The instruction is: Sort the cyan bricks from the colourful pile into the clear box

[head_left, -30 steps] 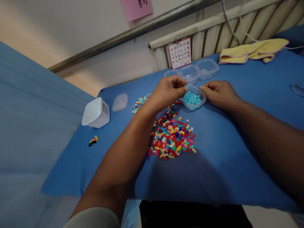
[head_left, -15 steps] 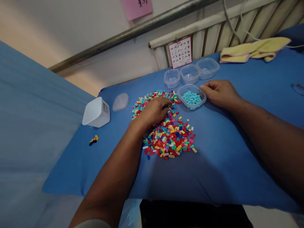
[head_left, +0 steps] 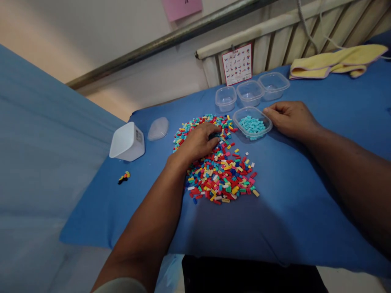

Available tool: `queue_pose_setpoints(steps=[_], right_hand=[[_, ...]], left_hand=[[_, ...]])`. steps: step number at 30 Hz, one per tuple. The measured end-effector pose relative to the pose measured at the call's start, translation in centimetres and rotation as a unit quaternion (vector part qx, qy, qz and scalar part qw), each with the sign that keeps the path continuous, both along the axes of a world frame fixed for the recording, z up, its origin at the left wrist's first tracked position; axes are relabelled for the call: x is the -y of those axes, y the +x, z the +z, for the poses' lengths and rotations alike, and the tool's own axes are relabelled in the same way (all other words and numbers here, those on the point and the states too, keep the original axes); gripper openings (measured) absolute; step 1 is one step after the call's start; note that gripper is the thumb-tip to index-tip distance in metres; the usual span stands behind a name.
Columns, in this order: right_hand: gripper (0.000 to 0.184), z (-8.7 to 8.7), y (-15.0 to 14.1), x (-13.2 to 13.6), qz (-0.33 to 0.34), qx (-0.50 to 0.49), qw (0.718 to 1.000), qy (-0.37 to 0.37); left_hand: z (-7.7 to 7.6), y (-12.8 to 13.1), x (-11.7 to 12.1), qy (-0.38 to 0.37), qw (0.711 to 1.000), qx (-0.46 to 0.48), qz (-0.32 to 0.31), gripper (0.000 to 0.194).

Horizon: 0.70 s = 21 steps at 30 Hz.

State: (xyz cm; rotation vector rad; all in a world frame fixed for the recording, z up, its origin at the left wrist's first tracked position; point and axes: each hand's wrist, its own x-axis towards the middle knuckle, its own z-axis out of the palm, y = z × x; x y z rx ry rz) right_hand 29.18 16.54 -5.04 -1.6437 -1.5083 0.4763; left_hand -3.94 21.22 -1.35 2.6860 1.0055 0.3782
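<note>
Mixed bricks [head_left: 221, 177] lie centrally, the left hand [head_left: 198, 141] over their far portion, fingers curved, thumb apart; use light fingertip contact to limit scatter. To the right, the right hand [head_left: 291, 118] pinches the right rim of the transparent tub [head_left: 268, 123] holding light-blue bricks [head_left: 252, 124]; keep it level, near the three far containers [head_left: 251, 92].

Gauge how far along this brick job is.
Partly done, it seems: light-blue bricks sit in the front tub, right hand at its rim. In progress: left hand is in the mixed pile; any brick in its fingers is hidden. Remaining: most bricks, apparently; the three rear tubs look empty.
</note>
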Motion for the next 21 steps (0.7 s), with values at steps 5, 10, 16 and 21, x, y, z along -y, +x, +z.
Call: queue_pose_setpoints(steps=[5, 10, 16, 21], right_hand=[[0.031, 0.5, -0.1, 0.2, -0.001, 0.004, 1.000, -0.015], [0.033, 0.6, -0.1, 0.2, 0.004, 0.007, 1.000, -0.023], [0.033, 0.6, -0.2, 0.2, 0.002, -0.003, 1.000, -0.028], [0.032, 0.4, -0.1, 0.1, 0.000, -0.007, 1.000, -0.022]], left_hand=[[0.8, 1.0, 0.5, -0.042, 0.998, -0.009, 0.035, 0.037], [1.2, 1.8, 0.9, -0.062, 0.997, -0.007, 0.055, 0.020], [1.1, 1.9, 0.0, -0.066, 0.997, -0.032, 0.021, 0.014], [1.0, 2.5, 0.2, -0.072, 0.994, -0.025, 0.082, 0.013]])
